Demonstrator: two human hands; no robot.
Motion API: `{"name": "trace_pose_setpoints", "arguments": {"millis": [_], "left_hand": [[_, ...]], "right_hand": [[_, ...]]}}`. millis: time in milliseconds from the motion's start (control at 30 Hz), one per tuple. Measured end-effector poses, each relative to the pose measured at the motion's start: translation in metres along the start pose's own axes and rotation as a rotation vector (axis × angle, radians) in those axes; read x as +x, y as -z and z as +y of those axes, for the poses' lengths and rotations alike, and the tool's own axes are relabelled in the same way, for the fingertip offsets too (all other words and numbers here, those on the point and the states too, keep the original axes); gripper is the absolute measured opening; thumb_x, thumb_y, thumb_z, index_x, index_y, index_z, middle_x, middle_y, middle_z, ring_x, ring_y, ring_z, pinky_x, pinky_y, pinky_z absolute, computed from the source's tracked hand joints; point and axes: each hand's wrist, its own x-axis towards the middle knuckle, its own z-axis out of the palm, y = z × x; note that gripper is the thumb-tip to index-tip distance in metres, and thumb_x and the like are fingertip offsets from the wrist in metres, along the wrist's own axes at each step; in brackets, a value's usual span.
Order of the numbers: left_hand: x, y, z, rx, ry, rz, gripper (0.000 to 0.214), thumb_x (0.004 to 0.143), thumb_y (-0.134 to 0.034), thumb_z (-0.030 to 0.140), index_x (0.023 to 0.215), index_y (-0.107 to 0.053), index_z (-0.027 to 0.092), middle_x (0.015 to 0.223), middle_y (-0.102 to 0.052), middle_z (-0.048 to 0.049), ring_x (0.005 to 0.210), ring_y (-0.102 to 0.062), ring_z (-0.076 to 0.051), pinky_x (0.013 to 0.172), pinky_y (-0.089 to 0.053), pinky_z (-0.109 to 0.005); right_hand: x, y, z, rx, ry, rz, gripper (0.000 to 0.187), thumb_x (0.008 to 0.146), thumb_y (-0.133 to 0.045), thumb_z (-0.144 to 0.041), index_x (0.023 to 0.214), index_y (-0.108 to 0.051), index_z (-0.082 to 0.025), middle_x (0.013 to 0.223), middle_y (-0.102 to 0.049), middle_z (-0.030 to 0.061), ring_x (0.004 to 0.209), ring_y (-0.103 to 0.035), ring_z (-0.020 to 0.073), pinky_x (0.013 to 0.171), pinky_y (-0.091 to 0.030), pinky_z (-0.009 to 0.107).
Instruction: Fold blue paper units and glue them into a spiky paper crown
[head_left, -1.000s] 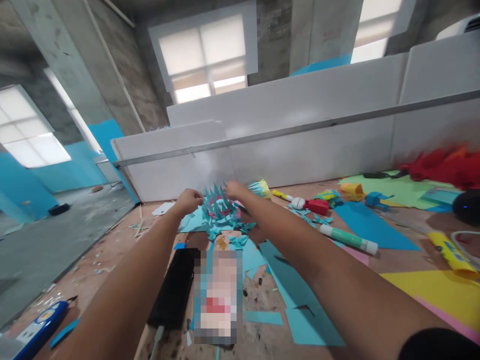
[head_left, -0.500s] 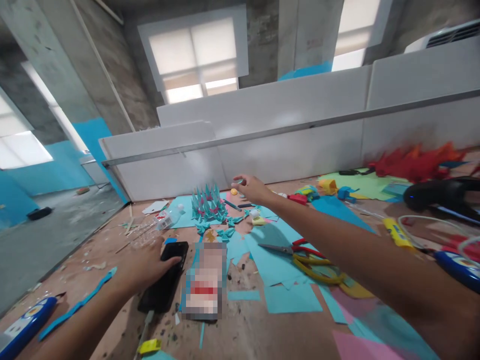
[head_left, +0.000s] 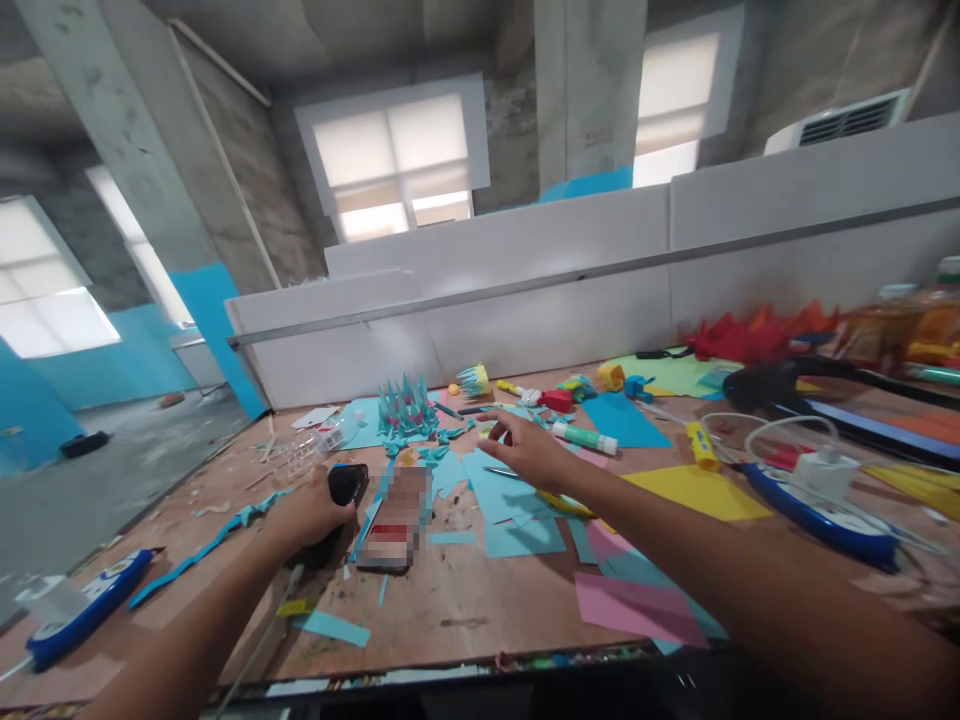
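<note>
My left hand [head_left: 311, 512] is closed around a black phone [head_left: 348, 484], its thumb along the right side; a cable trails from the phone's near end. A second phone [head_left: 397, 520] with a blurred-out screen lies just right of it. My right hand [head_left: 521, 448], fingers loosely curved and apart with nothing visible in them, hovers above light blue paper [head_left: 517, 535]. Scissors [head_left: 501, 472] lie partly hidden under that hand and forearm. Beyond the hands stands a spiky cluster of folded teal paper [head_left: 405, 408], with a smaller yellow-and-teal folded piece [head_left: 472, 380] to its right.
A glue stick [head_left: 585, 438], yellow paper [head_left: 697, 492] and pink paper [head_left: 637, 608] lie rightward. Blue power strips [head_left: 821, 515] with cables sit at both sides. A clear plastic bottle [head_left: 315, 445] lies left. Red folded paper [head_left: 742, 335] and a white partition [head_left: 525, 300] stand behind.
My right hand has drawn back and down from the far side, uncovering the yellow-and-teal folded piece. My left hand stays at the black phone. The view has turned right.
</note>
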Motion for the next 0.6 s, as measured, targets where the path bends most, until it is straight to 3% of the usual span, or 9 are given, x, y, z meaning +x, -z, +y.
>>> {"name": "trace_pose_setpoints", "arguments": {"millis": [100,200,300,400,500,600], "left_hand": [[-0.012,0.022,0.017,-0.187,-0.007,0.005,0.082,0.074,-0.062,0.057,0.138,-0.038,0.011,0.121,-0.068,-0.0248,0.11,-0.068,-0.041,0.085,-0.051,-0.046],[-0.022,0.03,0.06,-0.423,-0.091,-0.074,0.086,0.081,-0.055,0.065,0.146,-0.029,0.014,0.11,-0.073,-0.0159,0.094,-0.074,-0.03,0.073,-0.056,-0.036],[-0.022,0.009,0.118,-0.594,-0.167,-0.144,0.086,0.078,-0.063,0.064,0.144,-0.035,0.017,0.109,-0.073,-0.0143,0.09,-0.073,-0.027,0.072,-0.056,-0.033],[-0.016,-0.024,0.163,-0.721,-0.186,-0.157,0.091,0.064,-0.081,0.057,0.138,-0.045,0.018,0.114,-0.071,-0.0171,0.098,-0.071,-0.031,0.077,-0.054,-0.034],[-0.012,-0.045,0.18,-0.885,-0.177,-0.187,0.091,0.068,-0.076,0.063,0.14,-0.043,0.018,0.103,-0.07,-0.0151,0.084,-0.07,-0.028,0.066,-0.053,-0.033],[-0.012,-0.055,0.178,-1.067,-0.17,-0.198,0.08,0.075,-0.064,0.069,0.135,-0.048,0.02,0.086,-0.065,-0.0061,0.063,-0.061,-0.019,0.051,-0.046,-0.028]], "right_hand": [[-0.012,-0.006,0.002,0.114,-0.021,-0.056,0.057,0.084,-0.069,-0.051,0.131,-0.061,-0.019,0.101,-0.067,0.0091,0.084,-0.06,0.0214,0.079,-0.047,0.036],[-0.018,-0.019,0.005,0.294,-0.057,-0.215,0.067,0.086,-0.061,-0.063,0.137,-0.056,-0.019,0.111,-0.068,0.0126,0.088,-0.066,0.0225,0.075,-0.054,0.037],[-0.025,-0.036,0.008,0.587,-0.138,-0.367,0.069,0.095,-0.037,-0.07,0.147,-0.042,-0.025,0.125,-0.064,0.0139,0.09,-0.07,0.0217,0.073,-0.058,0.039],[-0.032,-0.049,0.014,0.976,-0.319,-0.399,0.066,0.1,-0.028,-0.067,0.144,-0.044,-0.021,0.121,-0.067,0.016,0.086,-0.072,0.0229,0.07,-0.06,0.039],[-0.034,-0.053,0.021,1.145,-0.457,-0.326,0.064,0.102,-0.026,-0.063,0.136,-0.054,-0.015,0.108,-0.072,0.0166,0.084,-0.073,0.0257,0.069,-0.06,0.042],[-0.034,-0.055,0.023,1.26,-0.498,-0.246,0.064,0.102,-0.027,-0.063,0.13,-0.06,-0.016,0.104,-0.075,0.0141,0.085,-0.074,0.0264,0.079,-0.06,0.047]]}}
